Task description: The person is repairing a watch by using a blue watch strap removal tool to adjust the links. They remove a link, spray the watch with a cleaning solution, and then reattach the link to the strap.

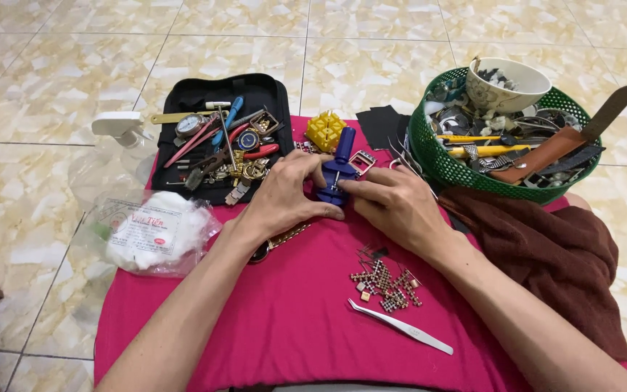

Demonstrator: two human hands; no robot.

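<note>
Gripping blue link tool, both hands

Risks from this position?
1. Both hands, left hand and right hand, press on the blue link-remover tool; a slip might jab a fingertip.
2. The loose links sit near the right forearm and may scatter.
3. The tweezers lie near the cloth's edge and might slide off.
</note>
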